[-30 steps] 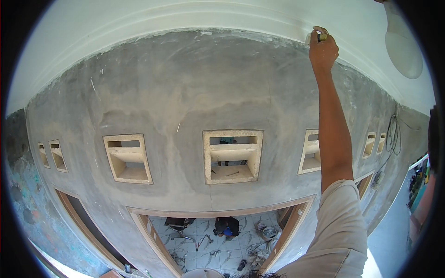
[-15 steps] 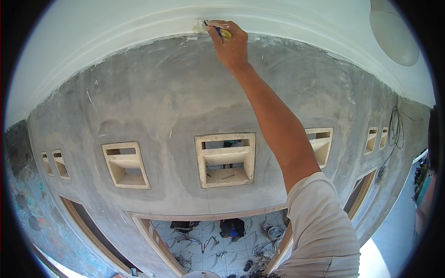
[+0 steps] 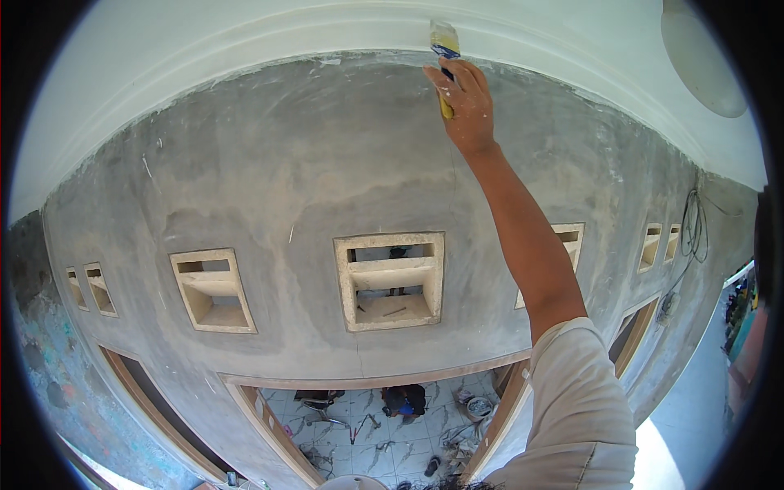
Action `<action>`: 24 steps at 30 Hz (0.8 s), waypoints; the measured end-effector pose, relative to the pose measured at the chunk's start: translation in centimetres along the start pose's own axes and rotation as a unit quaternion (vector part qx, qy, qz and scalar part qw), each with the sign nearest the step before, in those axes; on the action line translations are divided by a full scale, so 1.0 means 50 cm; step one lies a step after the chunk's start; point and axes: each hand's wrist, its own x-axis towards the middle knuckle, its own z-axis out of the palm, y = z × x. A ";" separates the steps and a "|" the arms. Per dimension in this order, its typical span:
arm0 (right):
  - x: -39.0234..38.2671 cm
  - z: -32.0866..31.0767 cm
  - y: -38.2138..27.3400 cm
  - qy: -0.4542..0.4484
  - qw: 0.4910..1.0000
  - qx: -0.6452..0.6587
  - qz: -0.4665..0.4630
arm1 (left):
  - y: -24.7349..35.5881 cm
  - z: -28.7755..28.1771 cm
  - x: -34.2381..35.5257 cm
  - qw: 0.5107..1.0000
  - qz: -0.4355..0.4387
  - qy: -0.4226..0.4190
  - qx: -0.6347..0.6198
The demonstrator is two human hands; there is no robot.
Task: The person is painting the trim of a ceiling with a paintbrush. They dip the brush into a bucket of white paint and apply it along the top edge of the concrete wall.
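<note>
My right hand (image 3: 464, 106) is raised high on a bare arm, closed round a paintbrush (image 3: 445, 42) with a yellow handle, a dark blue band and pale bristles. The bristles point up and are at the white moulded cornice (image 3: 278, 33), just above the seam where it meets the rough grey plastered wall (image 3: 286, 131). Whether they touch it I cannot tell for sure. Pale smears run along that seam. My left hand is not in view.
Vent blocks (image 3: 388, 322) line the wall above a wooden-framed doorway (image 3: 506, 408). Through it, a dark shape with blue (image 3: 403, 400), a bucket (image 3: 479, 407) and tools stand on a tiled floor. Cables (image 3: 696, 229) hang at right; a pale rounded fixture (image 3: 701, 65) is on the ceiling.
My right hand swung left along the cornice from the right, then shifted back a little rightward and lower, tilting the brush so its bristles point upward.
</note>
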 end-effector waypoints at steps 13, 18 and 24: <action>-0.029 0.056 -0.081 -0.107 0.993 0.055 0.001 | 0.102 -0.081 -0.005 0.774 -0.329 0.057 -0.539; 0.024 0.039 -0.147 -0.019 0.991 0.129 -0.024 | 0.061 -0.036 -0.001 0.762 -0.333 0.052 -0.552; 0.068 0.082 -0.099 0.072 0.903 0.344 0.246 | 0.080 -0.058 0.003 0.722 -0.330 0.047 -0.606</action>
